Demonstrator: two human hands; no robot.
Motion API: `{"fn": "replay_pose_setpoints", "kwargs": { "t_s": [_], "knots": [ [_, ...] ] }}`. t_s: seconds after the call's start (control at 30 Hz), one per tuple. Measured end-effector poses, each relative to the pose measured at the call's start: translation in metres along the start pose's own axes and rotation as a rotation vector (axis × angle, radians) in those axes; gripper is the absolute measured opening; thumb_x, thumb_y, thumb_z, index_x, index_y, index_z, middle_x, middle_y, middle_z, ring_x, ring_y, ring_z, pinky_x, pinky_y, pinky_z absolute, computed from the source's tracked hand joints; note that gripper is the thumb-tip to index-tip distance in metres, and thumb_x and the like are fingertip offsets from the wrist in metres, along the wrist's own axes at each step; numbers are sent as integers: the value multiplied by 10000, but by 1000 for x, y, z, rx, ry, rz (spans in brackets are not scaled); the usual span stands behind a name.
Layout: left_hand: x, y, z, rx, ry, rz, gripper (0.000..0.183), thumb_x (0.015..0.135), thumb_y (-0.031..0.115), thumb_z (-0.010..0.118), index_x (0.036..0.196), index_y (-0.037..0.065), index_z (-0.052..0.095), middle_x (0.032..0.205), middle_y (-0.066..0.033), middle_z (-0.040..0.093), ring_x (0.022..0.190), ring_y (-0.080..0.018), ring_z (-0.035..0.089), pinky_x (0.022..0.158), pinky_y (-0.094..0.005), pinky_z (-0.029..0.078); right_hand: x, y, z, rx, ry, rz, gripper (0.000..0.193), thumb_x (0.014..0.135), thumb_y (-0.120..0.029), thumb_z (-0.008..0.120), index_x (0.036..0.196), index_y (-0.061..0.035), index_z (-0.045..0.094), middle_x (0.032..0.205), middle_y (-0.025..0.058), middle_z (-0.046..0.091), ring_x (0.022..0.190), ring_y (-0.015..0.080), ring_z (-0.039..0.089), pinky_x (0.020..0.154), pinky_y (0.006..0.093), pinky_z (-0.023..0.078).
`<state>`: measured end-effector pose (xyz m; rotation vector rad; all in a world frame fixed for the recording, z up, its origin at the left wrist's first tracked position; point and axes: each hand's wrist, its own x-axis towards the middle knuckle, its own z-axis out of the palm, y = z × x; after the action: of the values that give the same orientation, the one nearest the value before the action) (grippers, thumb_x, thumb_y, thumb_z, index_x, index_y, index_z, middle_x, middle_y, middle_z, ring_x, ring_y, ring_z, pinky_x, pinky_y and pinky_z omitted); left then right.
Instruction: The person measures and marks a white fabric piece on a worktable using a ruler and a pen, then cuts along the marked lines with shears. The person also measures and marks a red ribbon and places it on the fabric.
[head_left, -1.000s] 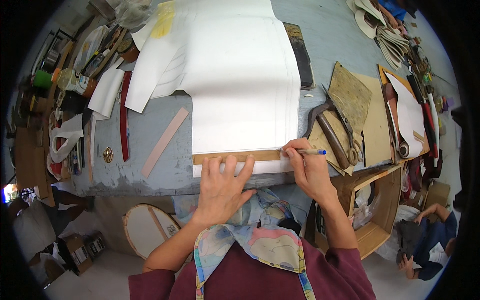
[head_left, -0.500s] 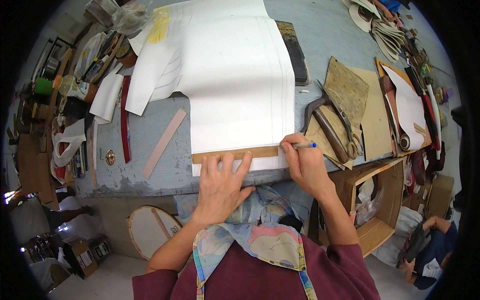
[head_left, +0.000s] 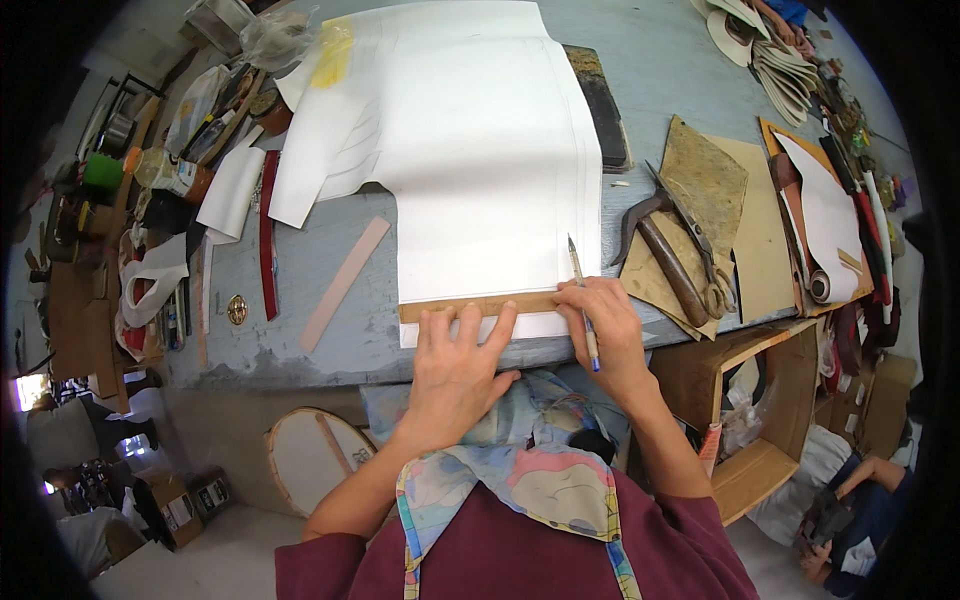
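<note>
A large white sheet (head_left: 480, 235) with faint pencil-like lines lies on the worktable, its near edge close to the table's front. Across its near end runs a flat brown strip (head_left: 470, 305), like a wooden ruler. My left hand (head_left: 450, 380) presses on this strip, fingers spread and lying flat. In my right hand (head_left: 612, 335) is a pen (head_left: 575, 258) with a blue end. Its tip points away from me above the sheet, while some fingers of that hand touch the strip's right end.
Right of the sheet lie scissors (head_left: 692, 240), a dark curved tool with a wooden handle (head_left: 668, 265) and tan boards (head_left: 765, 230). A pink strip (head_left: 345, 285) and a red strip (head_left: 269, 235) rest to the left. An open wooden drawer (head_left: 770, 470) juts out below the table. Another person's arms (head_left: 870, 475) show at lower right.
The pen has swung from lying sideways, tip leftward at the strip's end, to pointing away from me. My right hand has turned with it. My left hand stays on the strip.
</note>
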<state>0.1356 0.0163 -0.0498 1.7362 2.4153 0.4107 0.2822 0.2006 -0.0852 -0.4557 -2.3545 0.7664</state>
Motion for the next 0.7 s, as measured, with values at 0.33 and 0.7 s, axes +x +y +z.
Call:
{"fn": "replay_pose_setpoints", "kwargs": {
  "t_s": [0.33, 0.7],
  "knots": [
    [-21, -2, 21, 47, 17, 22, 989, 780, 289, 944, 1654, 188, 491, 1587, -241, 474, 1427, -511, 475, 1216, -675, 396, 5, -5, 0, -17, -30, 51, 218, 887, 84, 757, 1060, -40, 711, 1035, 143, 760, 973, 350, 685, 873, 434, 556],
    [-48, -15, 35, -192, 161, -28, 764, 887, 221, 855, 1585, 98, 567, 1606, -205, 480, 1505, -435, 457, 1258, -643, 357, 12, 2, -7, 161, -108, 171, 203, 870, 114, 687, 993, -39, 634, 935, 114, 634, 868, 307, 611, 809, 376, 501]
  ]
}}
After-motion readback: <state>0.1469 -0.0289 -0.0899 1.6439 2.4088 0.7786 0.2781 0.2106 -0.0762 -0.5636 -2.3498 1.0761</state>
